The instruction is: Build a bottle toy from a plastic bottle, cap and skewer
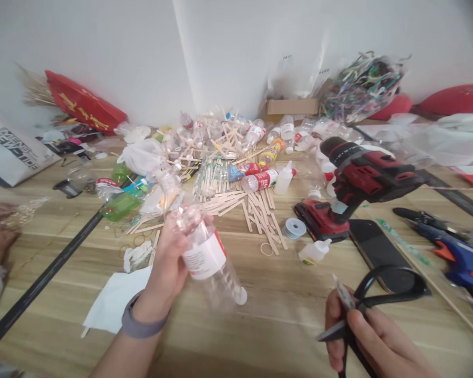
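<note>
My left hand (172, 262), with a grey band on the wrist, is wrapped round a clear plastic bottle (205, 254). This bottle is tilted above the table and has a white and red label. The end nearer the fingers is crumpled or cut, though blur hides the detail. A small white round piece (241, 296) shows at its lower end. Low on the right, my right hand (378, 336) grips black-handled scissors (363, 303) around their middle. Their blades are spread apart and point left, away from the bottle.
A red cordless drill (370, 168) stands right of centre, near a phone (378, 252) and a blue glue gun (453, 252). Wooden sticks (256, 210) and plastic bottles (260, 181) pile up behind. Another person's hands (0, 231) are at the left edge.
</note>
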### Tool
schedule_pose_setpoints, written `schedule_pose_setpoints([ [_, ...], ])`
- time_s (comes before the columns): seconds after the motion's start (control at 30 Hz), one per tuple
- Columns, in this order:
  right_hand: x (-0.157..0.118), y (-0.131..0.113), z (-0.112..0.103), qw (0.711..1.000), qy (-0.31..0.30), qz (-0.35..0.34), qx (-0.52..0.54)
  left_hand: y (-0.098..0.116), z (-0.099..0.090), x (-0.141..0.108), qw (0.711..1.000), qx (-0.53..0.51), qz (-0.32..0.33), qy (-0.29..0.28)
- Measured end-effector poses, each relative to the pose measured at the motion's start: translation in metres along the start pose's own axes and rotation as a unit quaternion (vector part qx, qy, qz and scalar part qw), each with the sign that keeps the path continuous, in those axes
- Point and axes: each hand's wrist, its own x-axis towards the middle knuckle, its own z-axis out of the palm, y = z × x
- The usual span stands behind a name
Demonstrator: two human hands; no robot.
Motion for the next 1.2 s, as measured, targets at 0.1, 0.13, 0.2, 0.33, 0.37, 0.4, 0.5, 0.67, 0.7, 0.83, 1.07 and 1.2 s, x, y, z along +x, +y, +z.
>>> schedule_pose_setpoints([
  [0.1, 0.009, -0.017, 0.013, 0.997, -0.032, -0.035, -0.059, 0.000, 0.006, -0.009, 0.982, -0.136, -0.129, -0.013],
  [0.13, 0.013, -0.024, 0.021, 0.997, -0.044, -0.040, -0.047, -0.004, 0.007, -0.012, 0.972, -0.162, -0.169, -0.011],
  [0.2, 0.020, -0.036, 0.039, 0.997, -0.065, -0.042, 0.003, -0.013, 0.009, -0.017, 0.952, -0.192, -0.240, -0.015],
  [0.33, 0.031, -0.051, 0.068, 0.995, -0.077, -0.053, 0.025, -0.029, 0.011, -0.026, 0.924, -0.191, -0.326, -0.057],
  [0.37, 0.032, -0.053, 0.072, 0.995, -0.081, -0.055, 0.006, -0.030, 0.011, -0.028, 0.923, -0.180, -0.332, -0.068],
  [0.4, 0.032, -0.054, 0.076, 0.995, -0.082, -0.060, -0.022, -0.031, 0.010, -0.030, 0.927, -0.164, -0.329, -0.078],
  [0.5, 0.030, -0.057, 0.084, 0.986, -0.082, -0.076, -0.126, -0.028, 0.006, -0.032, 0.948, -0.096, -0.280, -0.119],
  [0.67, 0.026, -0.050, 0.094, 0.959, -0.007, -0.085, -0.270, -0.020, -0.005, -0.027, 0.955, -0.007, -0.257, -0.150],
  [0.7, 0.025, -0.048, 0.095, 0.950, 0.019, -0.085, -0.301, -0.019, -0.008, -0.026, 0.955, -0.009, -0.259, -0.147],
  [0.83, 0.026, -0.041, 0.096, 0.926, 0.090, -0.130, -0.343, -0.017, -0.016, -0.020, 0.951, -0.047, -0.273, -0.139],
  [1.07, 0.028, -0.045, 0.088, 0.846, 0.159, -0.301, -0.411, -0.021, -0.016, -0.019, 0.944, -0.090, -0.284, -0.139],
  [1.2, 0.029, -0.048, 0.082, 0.829, 0.126, -0.325, -0.437, -0.022, -0.014, -0.026, 0.942, -0.095, -0.269, -0.178],
])
